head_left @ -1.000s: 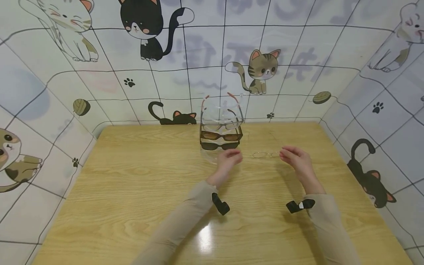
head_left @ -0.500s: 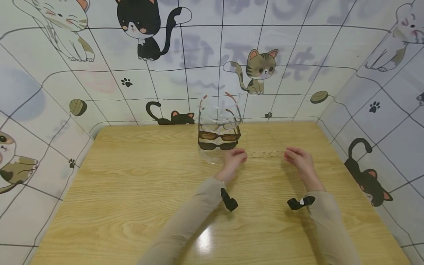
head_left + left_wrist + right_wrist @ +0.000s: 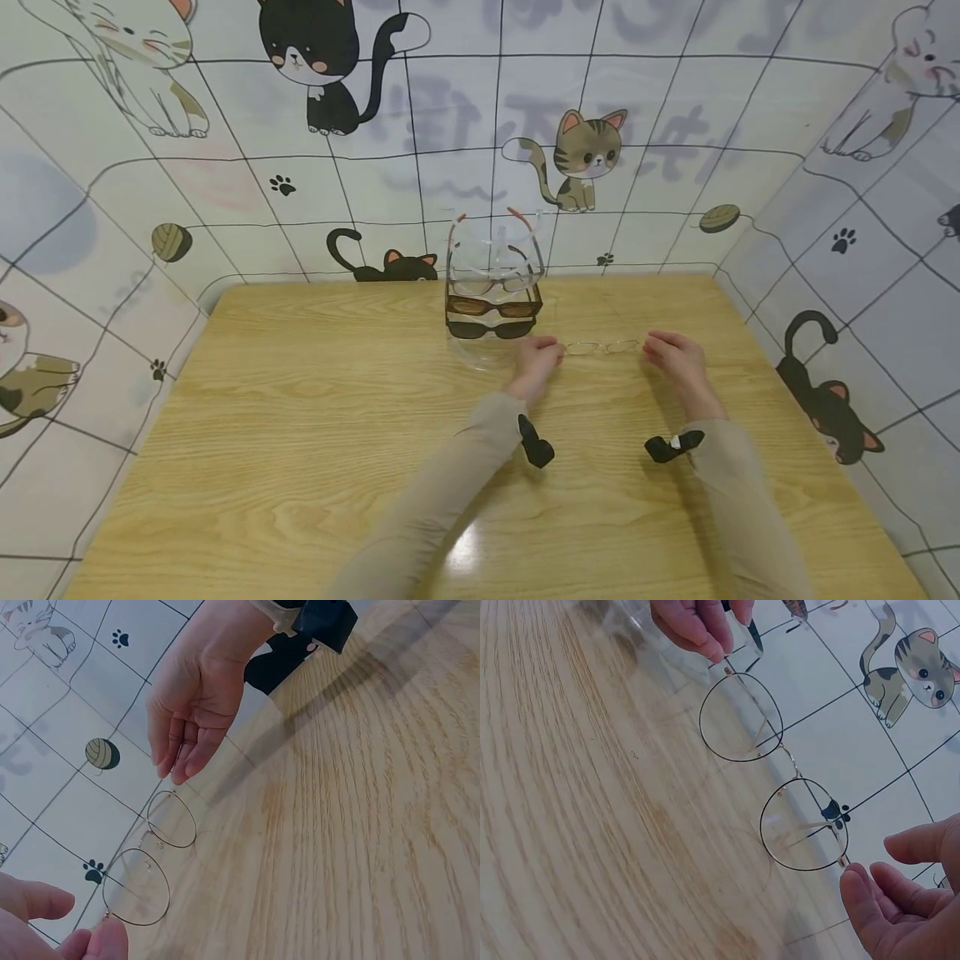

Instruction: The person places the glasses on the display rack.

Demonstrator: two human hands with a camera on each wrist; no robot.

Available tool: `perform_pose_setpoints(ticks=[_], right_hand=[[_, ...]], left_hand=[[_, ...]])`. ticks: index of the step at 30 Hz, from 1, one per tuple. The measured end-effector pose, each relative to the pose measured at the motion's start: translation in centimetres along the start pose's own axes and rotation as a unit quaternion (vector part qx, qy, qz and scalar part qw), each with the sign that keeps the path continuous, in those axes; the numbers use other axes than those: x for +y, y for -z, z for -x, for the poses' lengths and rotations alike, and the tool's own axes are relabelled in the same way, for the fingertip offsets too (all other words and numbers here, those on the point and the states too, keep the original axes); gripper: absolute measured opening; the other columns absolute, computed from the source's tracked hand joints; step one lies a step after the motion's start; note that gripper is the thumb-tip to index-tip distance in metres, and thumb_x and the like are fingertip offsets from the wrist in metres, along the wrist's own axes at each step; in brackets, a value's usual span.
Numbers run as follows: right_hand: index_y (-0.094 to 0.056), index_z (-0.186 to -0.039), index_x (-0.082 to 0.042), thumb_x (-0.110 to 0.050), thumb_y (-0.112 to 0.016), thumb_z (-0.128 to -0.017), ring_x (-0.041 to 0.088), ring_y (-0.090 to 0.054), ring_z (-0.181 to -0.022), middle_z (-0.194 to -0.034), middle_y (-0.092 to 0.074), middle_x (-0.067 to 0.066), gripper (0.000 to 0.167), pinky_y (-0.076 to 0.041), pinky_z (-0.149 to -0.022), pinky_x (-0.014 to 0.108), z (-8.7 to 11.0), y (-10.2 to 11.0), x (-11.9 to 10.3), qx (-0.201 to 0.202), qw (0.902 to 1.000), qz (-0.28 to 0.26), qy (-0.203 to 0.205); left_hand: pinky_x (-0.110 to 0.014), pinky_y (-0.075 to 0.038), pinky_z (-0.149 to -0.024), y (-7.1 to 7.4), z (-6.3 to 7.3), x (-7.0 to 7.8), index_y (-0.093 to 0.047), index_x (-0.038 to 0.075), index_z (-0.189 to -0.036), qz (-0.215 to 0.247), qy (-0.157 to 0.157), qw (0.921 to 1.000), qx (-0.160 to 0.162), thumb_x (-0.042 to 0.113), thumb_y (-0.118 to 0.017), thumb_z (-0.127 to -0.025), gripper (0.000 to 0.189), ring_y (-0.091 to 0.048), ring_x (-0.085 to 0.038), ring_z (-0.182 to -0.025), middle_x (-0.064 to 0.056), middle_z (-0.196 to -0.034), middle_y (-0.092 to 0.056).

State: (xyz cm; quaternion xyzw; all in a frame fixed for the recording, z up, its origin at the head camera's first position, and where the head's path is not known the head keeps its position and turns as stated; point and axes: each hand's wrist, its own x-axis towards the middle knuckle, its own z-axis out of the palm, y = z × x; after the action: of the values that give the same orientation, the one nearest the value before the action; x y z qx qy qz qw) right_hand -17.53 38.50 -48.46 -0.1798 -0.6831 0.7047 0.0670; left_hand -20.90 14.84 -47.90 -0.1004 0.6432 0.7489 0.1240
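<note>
A pair of thin, round wire-framed eyeglasses (image 3: 602,347) spans the space between both hands, lenses facing the person. At its left hinge, my left hand (image 3: 537,365) holds the frame with the fingertips; in the left wrist view that hand is partly cut off at the lower left corner. My right hand (image 3: 677,367) pinches the other side by the temple, seen in the left wrist view with the fingers (image 3: 191,754) pointing down. Both lenses (image 3: 741,718) show plainly in the right wrist view. The temples behind are only faintly visible.
Left of the eyeglasses, a clear display stand (image 3: 480,358) bears several glasses at the table's back edge, among them black sunglasses (image 3: 491,330) and brown-tinted sunglasses (image 3: 493,308). Behind the wooden table (image 3: 300,433) rises a cat-printed wall (image 3: 420,192).
My left hand has moved right, away from the front of the stand, to the left hinge of the eyeglasses. My right hand has stayed at its side of the frame, with little movement.
</note>
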Motion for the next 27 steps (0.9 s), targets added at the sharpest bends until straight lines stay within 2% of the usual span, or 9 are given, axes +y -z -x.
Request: perform_pose_setpoints(ticks=[3,5,8,10,20,27], right_hand=[[-0.052,-0.125,0.011,-0.015,-0.064,-0.089,0.005,-0.063,-0.079,-0.087,-0.062,-0.004,0.045,-0.054,-0.074,0.018,0.5,-0.8,-0.8,0.008,0.9999,0.013,-0.007],[-0.047,-0.128,0.013,-0.014,-0.060,-0.092,0.005,-0.063,-0.081,-0.089,-0.060,-0.004,0.047,-0.053,-0.077,0.018,0.6,-1.2,-1.2,0.007,0.9992,0.040,-0.006],[-0.046,-0.130,0.013,-0.011,-0.058,-0.092,0.004,-0.063,-0.080,-0.089,-0.061,-0.004,0.046,-0.053,-0.078,0.019,0.6,-1.9,-1.6,0.025,0.9978,0.058,-0.020],[-0.043,-0.132,0.014,-0.011,-0.054,-0.094,0.002,-0.062,-0.080,-0.089,-0.059,-0.004,0.046,-0.053,-0.079,0.019,0.6,-2.2,-1.8,0.022,0.9959,0.085,-0.022],[-0.039,-0.134,0.014,-0.010,-0.050,-0.097,0.000,-0.062,-0.072,-0.081,-0.061,-0.007,0.045,-0.054,-0.075,0.018,0.1,-2.4,-2.0,0.011,0.9958,0.078,-0.046],[-0.039,-0.133,0.015,-0.007,-0.050,-0.096,0.001,-0.062,-0.072,-0.077,-0.063,-0.008,0.044,-0.054,-0.075,0.018,-0.1,-2.3,-2.0,0.014,0.9973,0.047,-0.055]], left_hand=[[-0.025,-0.054,-0.072,-0.2,-0.2,-0.2,-0.064,-0.006,-0.109,-0.015,0.007,0.9998,0.009,0.002,-0.063,-0.083,0.027,-0.064,-0.017,-0.078,-0.010,-0.091,-0.065],[-0.024,-0.054,-0.072,-0.4,-0.4,-0.3,-0.065,-0.004,-0.108,-0.020,0.012,0.9996,0.016,0.003,-0.063,-0.083,0.027,-0.063,-0.017,-0.078,-0.008,-0.090,-0.065],[-0.024,-0.053,-0.070,-0.6,-0.6,-0.4,-0.066,-0.002,-0.105,-0.021,0.017,0.9992,0.028,0.004,-0.064,-0.082,0.024,-0.063,-0.015,-0.076,-0.007,-0.087,-0.066],[-0.023,-0.053,-0.069,-0.7,-0.7,-0.5,-0.067,-0.001,-0.103,-0.022,0.020,0.9989,0.035,0.004,-0.064,-0.082,0.022,-0.062,-0.015,-0.075,-0.007,-0.085,-0.066],[-0.019,-0.051,-0.063,-1.1,-0.8,-0.5,-0.069,-0.003,-0.101,-0.006,0.024,0.9990,0.037,0.002,-0.063,-0.081,0.021,-0.060,-0.010,-0.067,-0.006,-0.087,-0.067],[-0.017,-0.050,-0.061,-1.5,-0.7,-0.5,-0.069,-0.003,-0.101,-0.003,0.030,0.9993,0.023,0.002,-0.063,-0.082,0.021,-0.058,-0.008,-0.064,-0.004,-0.078,-0.065]])
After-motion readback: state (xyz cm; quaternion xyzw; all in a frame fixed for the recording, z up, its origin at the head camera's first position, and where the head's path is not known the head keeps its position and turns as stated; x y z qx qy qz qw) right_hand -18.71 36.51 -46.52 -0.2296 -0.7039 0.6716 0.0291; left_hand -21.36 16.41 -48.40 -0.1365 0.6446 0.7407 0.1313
